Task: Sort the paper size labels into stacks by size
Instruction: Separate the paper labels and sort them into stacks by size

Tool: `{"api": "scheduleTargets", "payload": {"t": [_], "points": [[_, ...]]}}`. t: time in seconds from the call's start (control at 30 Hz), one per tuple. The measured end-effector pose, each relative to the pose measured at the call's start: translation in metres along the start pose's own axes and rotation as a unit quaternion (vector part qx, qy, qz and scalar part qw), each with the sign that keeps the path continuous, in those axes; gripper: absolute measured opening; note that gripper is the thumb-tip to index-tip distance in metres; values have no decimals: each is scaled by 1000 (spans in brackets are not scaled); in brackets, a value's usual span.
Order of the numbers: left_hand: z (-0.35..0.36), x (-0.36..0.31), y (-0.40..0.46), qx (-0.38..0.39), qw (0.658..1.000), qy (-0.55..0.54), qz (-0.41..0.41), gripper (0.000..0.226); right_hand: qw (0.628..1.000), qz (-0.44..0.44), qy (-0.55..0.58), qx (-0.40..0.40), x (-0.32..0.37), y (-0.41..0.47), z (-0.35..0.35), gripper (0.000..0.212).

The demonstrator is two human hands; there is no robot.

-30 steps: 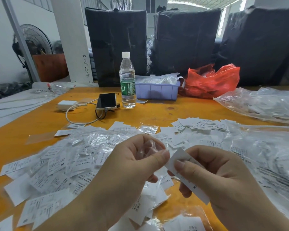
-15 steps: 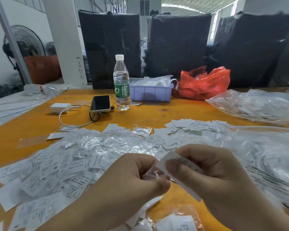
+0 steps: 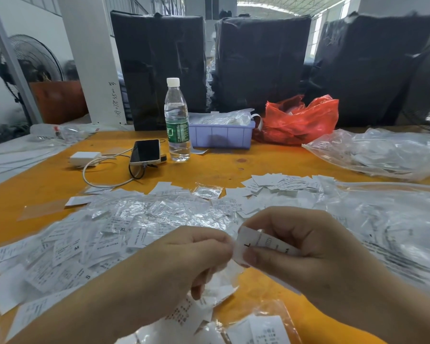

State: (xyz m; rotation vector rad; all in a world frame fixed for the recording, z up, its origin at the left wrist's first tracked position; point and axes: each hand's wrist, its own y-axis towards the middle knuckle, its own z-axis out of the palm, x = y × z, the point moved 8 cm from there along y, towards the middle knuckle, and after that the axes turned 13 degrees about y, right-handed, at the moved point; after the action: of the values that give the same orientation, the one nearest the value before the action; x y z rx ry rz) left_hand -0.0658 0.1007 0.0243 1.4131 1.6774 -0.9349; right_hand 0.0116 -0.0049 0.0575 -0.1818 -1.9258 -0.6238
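Left hand (image 3: 184, 259) is curled, its fingertips pinching what looks like a scrap of clear wrapper, though glare blurs it; it sits touching the edge of the label (image 3: 258, 244) that the right hand (image 3: 308, 252) pinches between thumb and forefinger, the letter L showing beside the thumb. Sorting looks barely begun: to the left a loose heap of labels (image 3: 85, 247) marked M, S and XL lies mixed with wrappers on the tabletop (image 3: 221, 167), and only one small cluster of bare labels (image 3: 281, 183) beyond the hands hints at a stack. Further right, a clear bag (image 3: 395, 234) holds many more, apparently unsorted. Most of the work remains.
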Motion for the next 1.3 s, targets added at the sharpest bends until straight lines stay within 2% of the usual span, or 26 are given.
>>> {"api": "scheduleTargets", "payload": {"t": [0.1,0.17,0.23,0.37,0.8,0.93,1.13,1.3], "points": [[-3,-2,2,-33,999,31,25,41,999,10,53,7,-4,1,2,22],[-3,-5,0,-39,996,66,39,40,997,15,80,10,-5,1,4,25],[-3,-7,-2,-44,994,93,48,39,995,24,100,19,-6,2,5,25],[-6,-7,-2,-65,987,132,57,54,986,52,148,49,-9,3,7,22],[-9,-24,-12,-127,949,268,105,47,980,92,163,69,-10,1,7,37],[-15,-30,-14,-176,942,263,110,18,980,103,159,65,-12,0,8,46],[-22,-29,-15,-200,952,209,103,14,985,97,128,66,-11,0,6,48],[-23,-24,-13,-192,964,159,87,17,992,82,95,20,-6,1,3,34]]}}
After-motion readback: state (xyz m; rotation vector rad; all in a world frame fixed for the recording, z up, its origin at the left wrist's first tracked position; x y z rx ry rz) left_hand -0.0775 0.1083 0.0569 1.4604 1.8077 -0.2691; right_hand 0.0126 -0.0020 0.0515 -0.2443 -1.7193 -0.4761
